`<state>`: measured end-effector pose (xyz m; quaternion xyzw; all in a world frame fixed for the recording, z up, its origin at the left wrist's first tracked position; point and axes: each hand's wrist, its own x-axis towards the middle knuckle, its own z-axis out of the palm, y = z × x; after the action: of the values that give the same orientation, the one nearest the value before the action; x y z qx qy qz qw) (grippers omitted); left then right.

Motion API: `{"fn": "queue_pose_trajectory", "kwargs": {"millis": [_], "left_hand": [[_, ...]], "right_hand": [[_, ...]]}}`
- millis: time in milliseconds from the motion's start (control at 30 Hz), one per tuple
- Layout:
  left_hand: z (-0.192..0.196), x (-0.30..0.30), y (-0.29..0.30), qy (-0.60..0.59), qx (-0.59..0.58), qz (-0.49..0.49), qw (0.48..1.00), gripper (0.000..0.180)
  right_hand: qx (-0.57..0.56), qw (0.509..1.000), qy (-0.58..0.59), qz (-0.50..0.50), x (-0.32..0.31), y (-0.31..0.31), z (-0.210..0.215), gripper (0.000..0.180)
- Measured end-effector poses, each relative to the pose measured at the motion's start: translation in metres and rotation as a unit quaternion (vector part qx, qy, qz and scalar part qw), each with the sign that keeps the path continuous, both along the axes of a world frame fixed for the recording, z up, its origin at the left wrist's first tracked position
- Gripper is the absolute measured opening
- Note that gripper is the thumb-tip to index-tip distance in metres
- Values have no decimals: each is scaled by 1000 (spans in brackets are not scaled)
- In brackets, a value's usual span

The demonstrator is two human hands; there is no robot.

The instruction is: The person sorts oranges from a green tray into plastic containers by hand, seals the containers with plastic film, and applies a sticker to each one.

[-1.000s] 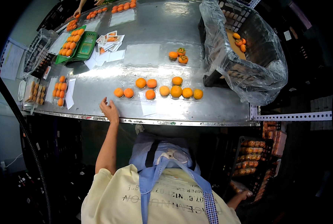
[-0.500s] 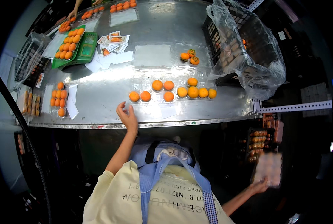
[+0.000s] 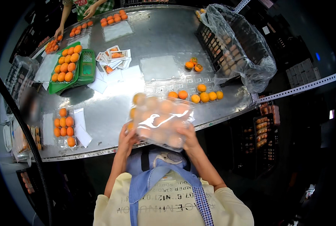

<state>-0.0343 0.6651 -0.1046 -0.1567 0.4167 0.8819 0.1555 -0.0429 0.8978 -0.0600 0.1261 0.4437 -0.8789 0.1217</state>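
Note:
Before me, over the near edge of the table, I hold a clear plastic fruit pack of round orange fruit, blurred and tilted, with light glaring off its top. My left hand grips its left side; my right hand is closed round its right side. Beyond the pack lies a clear plastic tray with loose persimmons in it, among them a yellow-orange persimmon. The pack hides part of this tray. Farther back, several persimmons with green tops sit together.
At left, a green scale bears a filled fruit tray; picture cards lie beside it. Nearer is another partly filled tray. A plastic-lined black crate stands at right. A co-worker's hand touches fruit at far left.
My right hand has brought the fruit pack up from the lower right to the table's front. My left hand has met it there. The view has turned, shifting the table.

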Motion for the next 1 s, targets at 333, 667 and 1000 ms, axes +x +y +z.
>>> {"fn": "queue_pose_trajectory", "kwargs": {"millis": [333,667,1000], "left_hand": [[-38,42,-64,-77,-69,242,965,32],[-41,25,-54,-139,-115,344,921,47],[-55,34,-55,-135,-93,471,867,37]], "right_hand": [[118,971,-25,207,-68,-92,-62,41],[432,827,163,321,-105,-77,-58,59],[510,529,579,352,-86,-153,-45,59]]}}
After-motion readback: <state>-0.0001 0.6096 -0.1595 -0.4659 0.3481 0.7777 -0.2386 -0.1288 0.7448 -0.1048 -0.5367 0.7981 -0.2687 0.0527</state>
